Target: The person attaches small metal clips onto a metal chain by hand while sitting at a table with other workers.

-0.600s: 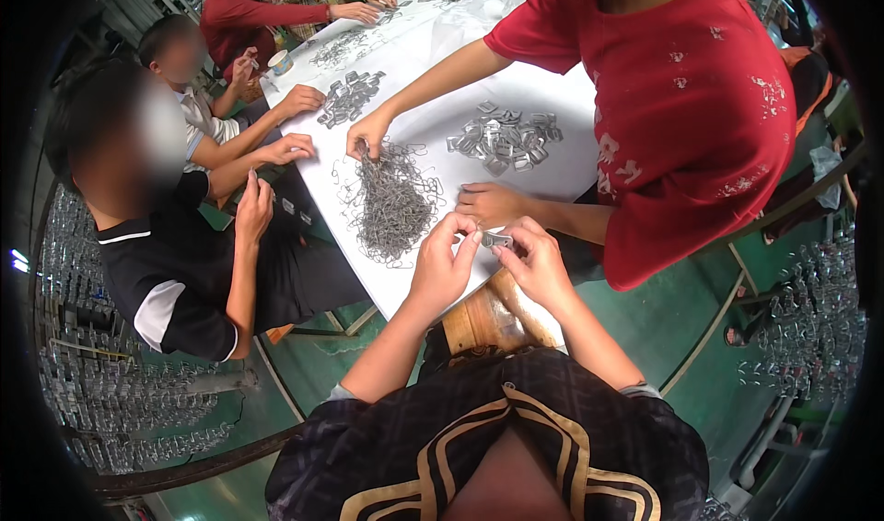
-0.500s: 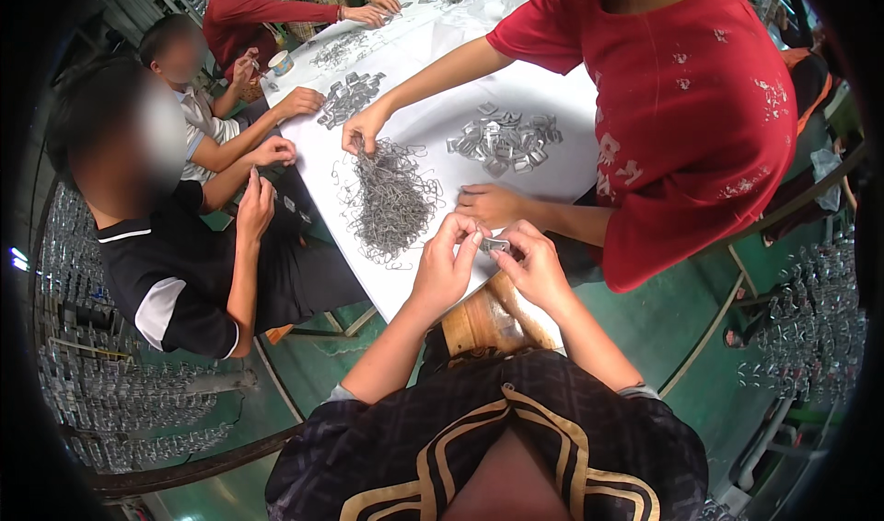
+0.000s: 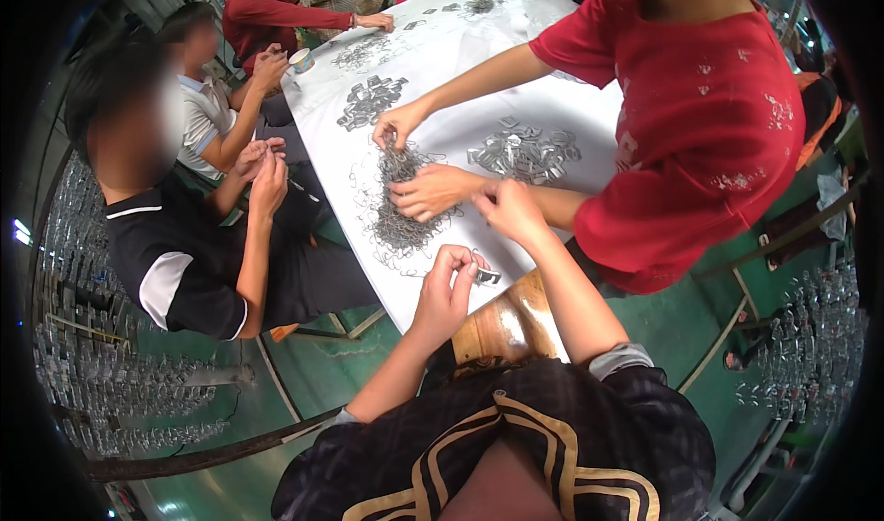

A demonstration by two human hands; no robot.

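My left hand [image 3: 446,289] is closed in a pinch at the near edge of the table, gripping a small silvery metal buckle [image 3: 488,278] with a thin wire piece beside the fingertips. To its upper right, my right hand [image 3: 516,210] is held above the table by a co-worker's forearm, fingers curled together; anything inside them is hidden. A tangled heap of bent wire hooks [image 3: 405,231] lies ahead and to the left, with the co-worker's hands [image 3: 431,192] in it. Beyond my right hand is a pile of loose metal buckles [image 3: 529,155].
The white-covered table [image 3: 341,185] stretches away ahead. On it are another buckle pile [image 3: 370,103] and a paper cup [image 3: 301,60]. A co-worker in red [image 3: 695,143] leans in from the right; others sit along the left. A shiny wooden stool [image 3: 516,314] stands below my hands.
My right hand has left the buckle and moved up and right; my left hand keeps hold of it. The co-worker's nearer hand has moved left onto the wire heap.
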